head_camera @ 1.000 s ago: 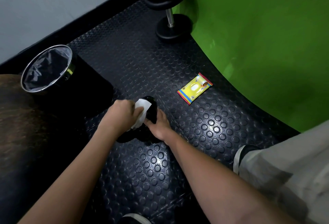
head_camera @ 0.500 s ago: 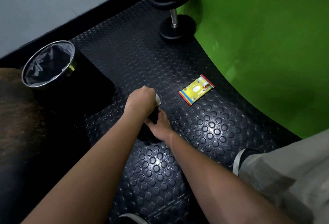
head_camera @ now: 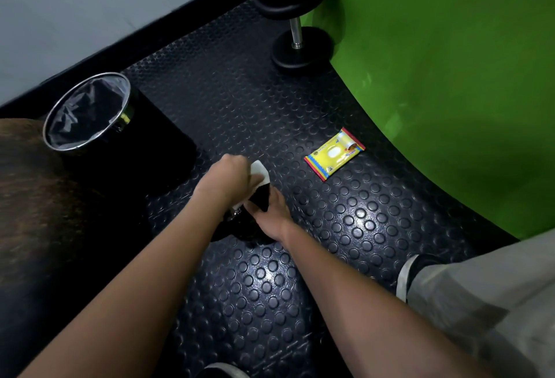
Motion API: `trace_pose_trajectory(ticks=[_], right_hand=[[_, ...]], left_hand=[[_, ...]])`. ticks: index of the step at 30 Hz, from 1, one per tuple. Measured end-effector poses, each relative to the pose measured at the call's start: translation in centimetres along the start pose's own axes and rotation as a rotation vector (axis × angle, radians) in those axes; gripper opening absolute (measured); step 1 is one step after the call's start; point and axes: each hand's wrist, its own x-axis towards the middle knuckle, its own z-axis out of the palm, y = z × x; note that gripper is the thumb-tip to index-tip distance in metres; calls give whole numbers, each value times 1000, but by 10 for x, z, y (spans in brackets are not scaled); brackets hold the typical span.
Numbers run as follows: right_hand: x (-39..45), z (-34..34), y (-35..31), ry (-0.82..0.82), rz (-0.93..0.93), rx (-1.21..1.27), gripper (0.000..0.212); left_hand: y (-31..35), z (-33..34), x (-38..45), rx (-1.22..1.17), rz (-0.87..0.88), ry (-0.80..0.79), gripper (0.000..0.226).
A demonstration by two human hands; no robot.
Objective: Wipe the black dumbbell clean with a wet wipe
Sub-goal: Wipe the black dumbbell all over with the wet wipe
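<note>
The left hand point(head_camera: 229, 179) curls around a white wet wipe point(head_camera: 259, 171) on top of the black dumbbell point(head_camera: 240, 223), which stands on end between both hands, and the right hand point(head_camera: 271, 215) holds its side, on a bumpy black floor point(head_camera: 345, 227) by a green wall point(head_camera: 450, 77).

1 head-worn wide-angle view, steeply down, close over studded floor point(head_camera: 270, 287)
</note>
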Motion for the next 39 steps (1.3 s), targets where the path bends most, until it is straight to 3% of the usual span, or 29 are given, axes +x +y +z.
trace_pose_trajectory(ticks=[8, 19, 25, 33, 39], right_hand=[[0, -1, 0, 21, -9, 6, 89], [3, -2, 4, 25, -37, -19, 91], [4, -2, 4, 14, -15, -15, 89], [2, -4, 4, -6, -17, -3, 87], [-1, 1, -1, 42, -37, -27, 82]], left_hand=[[-31, -1, -27, -51, 18, 13, 39], [30, -1, 19, 13, -55, -55, 27], [0, 6, 6, -86, -31, -1, 47], [-34, 2, -32, -146, -14, 27, 39], [-5, -2, -14, -91, -72, 21, 39]])
